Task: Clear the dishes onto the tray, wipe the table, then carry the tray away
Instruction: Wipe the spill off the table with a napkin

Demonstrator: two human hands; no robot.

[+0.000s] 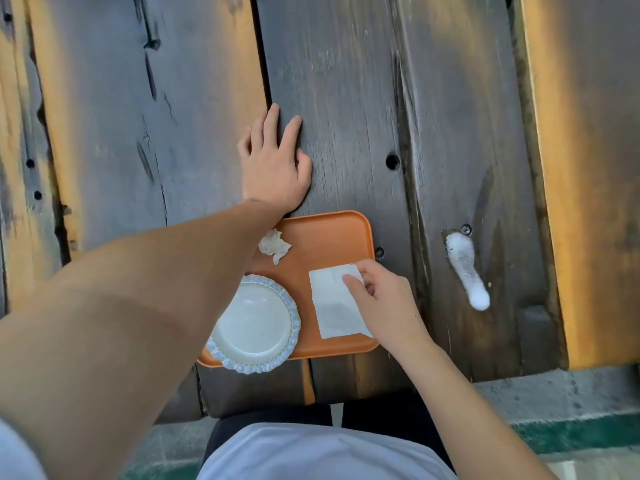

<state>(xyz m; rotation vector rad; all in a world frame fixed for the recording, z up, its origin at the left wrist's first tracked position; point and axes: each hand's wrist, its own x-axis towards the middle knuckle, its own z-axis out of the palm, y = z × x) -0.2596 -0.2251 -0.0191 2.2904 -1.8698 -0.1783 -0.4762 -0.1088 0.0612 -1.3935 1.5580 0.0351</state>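
Observation:
An orange tray (329,233) lies on the dark wooden table near its front edge. On the tray sit a white plate with a blue frilled rim (254,323), a crumpled tissue (274,245) and a flat white napkin (334,306). My right hand (377,303) pinches the napkin's upper right corner between thumb and fingers. My left hand (273,164) rests flat on the table just beyond the tray, fingers spread, holding nothing. My left forearm crosses over the tray's left side and hides part of it.
A streak of white foam (465,268) lies on the table to the right of the tray. The table's planks have gaps, knots and holes (392,161). The front edge of the table runs just below the tray, with concrete floor beyond.

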